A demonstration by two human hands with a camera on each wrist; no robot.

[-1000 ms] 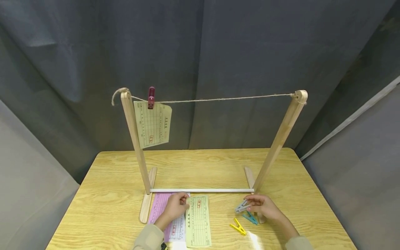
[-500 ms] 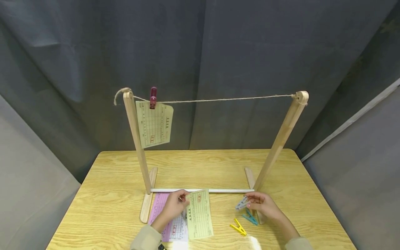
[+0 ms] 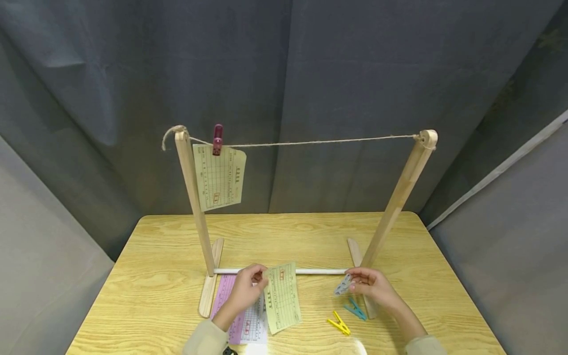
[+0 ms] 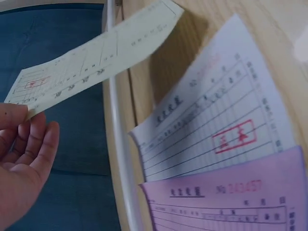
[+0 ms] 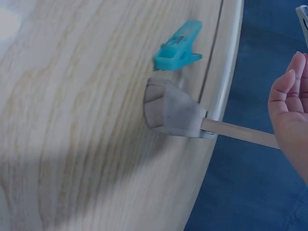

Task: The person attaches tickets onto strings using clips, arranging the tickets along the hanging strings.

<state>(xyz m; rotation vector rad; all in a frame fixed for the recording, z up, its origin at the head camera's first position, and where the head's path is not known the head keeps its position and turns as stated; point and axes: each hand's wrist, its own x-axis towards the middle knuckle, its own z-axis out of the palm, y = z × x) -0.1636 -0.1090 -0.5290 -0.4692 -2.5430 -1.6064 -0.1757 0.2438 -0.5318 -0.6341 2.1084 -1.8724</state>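
My left hand pinches a pale green receipt slip by its upper left corner. In the left wrist view the slip is raised over the table, its printed face showing. Beneath that hand lie a white slip and a pink slip, overlapping. My right hand pinches a grey clothespin between thumb and fingers. Only a tip of that clothespin shows at the right wrist view's edge. Close below the hand lie a teal clothespin and a yellow clothespin.
A wooden frame stands on the table, with a left post, a right post and a white bottom rod. Twine spans the post tops. A dark red clothespin holds another green slip on it.
My left hand has lifted the green slip off the table, and the slip now tilts. My right hand has risen slightly with the grey clothespin.
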